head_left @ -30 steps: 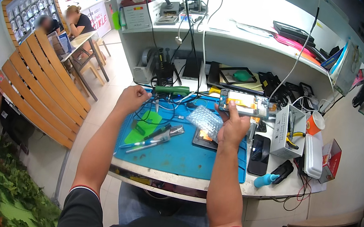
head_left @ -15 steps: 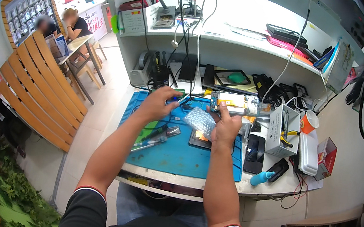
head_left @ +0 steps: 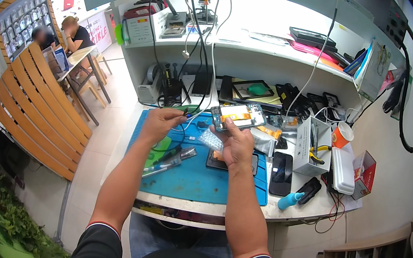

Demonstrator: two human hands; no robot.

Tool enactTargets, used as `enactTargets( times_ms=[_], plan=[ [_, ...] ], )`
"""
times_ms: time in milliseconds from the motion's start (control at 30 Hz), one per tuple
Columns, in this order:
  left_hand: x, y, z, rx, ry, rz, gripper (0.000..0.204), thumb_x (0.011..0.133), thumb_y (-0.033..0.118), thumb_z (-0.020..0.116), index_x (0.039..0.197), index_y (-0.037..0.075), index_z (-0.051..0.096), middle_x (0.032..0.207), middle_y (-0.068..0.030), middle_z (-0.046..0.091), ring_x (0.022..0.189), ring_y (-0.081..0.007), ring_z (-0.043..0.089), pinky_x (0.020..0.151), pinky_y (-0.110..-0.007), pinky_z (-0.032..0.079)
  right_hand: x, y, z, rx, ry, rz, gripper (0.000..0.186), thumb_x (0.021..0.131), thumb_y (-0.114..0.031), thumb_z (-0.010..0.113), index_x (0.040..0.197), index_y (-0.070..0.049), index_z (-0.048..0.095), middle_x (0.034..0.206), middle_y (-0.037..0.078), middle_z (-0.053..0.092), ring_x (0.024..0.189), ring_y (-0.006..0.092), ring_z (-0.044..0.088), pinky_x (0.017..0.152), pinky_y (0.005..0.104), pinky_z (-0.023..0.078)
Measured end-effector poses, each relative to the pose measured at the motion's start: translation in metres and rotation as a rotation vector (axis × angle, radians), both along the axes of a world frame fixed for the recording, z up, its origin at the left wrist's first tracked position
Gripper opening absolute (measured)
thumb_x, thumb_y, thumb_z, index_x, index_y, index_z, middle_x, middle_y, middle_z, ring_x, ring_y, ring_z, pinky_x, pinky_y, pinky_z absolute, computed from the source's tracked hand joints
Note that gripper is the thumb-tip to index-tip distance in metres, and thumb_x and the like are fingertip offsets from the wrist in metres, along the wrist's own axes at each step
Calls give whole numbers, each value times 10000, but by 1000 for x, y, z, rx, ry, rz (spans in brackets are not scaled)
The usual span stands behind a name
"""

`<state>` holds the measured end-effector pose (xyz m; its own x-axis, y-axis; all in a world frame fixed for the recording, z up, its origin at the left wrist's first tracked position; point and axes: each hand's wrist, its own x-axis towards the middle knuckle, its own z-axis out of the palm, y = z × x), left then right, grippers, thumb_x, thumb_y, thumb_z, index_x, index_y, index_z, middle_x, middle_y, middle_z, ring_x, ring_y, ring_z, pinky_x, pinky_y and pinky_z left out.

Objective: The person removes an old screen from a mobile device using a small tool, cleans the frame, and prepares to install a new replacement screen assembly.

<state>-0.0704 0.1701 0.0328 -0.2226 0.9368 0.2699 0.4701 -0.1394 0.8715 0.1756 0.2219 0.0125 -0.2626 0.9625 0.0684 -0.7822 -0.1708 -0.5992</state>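
Note:
My right hand (head_left: 238, 146) grips an opened smartphone (head_left: 237, 116), its circuit board and yellow-orange flex parts facing up, thumb across the lower edge. Just left of the phone, my left hand (head_left: 163, 124) has its fingertips pinched together on what looks like a thin dark cable (head_left: 184, 132). Exactly how the fingers meet it is hard to make out. Below the phone, bubble wrap (head_left: 210, 140) lies on the blue repair mat (head_left: 194, 186), next to a dark flat phone part (head_left: 216, 162) partly covered by my right hand. Several slim tools (head_left: 162, 166) rest at the mat's left.
On the right stand a white box (head_left: 312, 148) holding yellow-handled pliers (head_left: 319, 154), an orange cup (head_left: 342, 135) and a white case (head_left: 343, 171). A black phone (head_left: 282, 174) and a blue bottle (head_left: 293, 200) lie near the front edge. Cables (head_left: 207, 51) hang over the bench.
My right hand has tilted the opened phone and drawn it slightly leftward. The left hand's fingers, spread before, have come together in a pinch. The whole view has shifted a little.

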Motion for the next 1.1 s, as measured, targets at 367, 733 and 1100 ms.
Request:
enactTargets(
  times_ms=[367,733,1100],
  plan=[
    [-11,-17,-2,131,72,77,157,928,106,865,964,-15,771,959,-35,770,821,-82,701,702,-235,577,-5,-12,12,73,-94,104,380,930,31,792,1264,59,613,1121,155,744,1001,246,764,905,449,683],
    [20,-16,2,375,69,-216,144,930,65,825,1044,-17,793,966,-90,758,851,-160,712,744,-279,549,-12,-8,1,38,-255,-98,390,883,45,833,1220,62,637,1109,157,754,943,221,775,833,369,683],
    [37,-21,4,473,442,-91,123,941,152,823,1010,53,802,974,-75,798,880,-263,759,1069,-523,508,-13,-8,-2,-9,-210,-91,349,891,47,817,1198,56,652,1091,154,757,914,231,777,803,376,683]
  ],
)
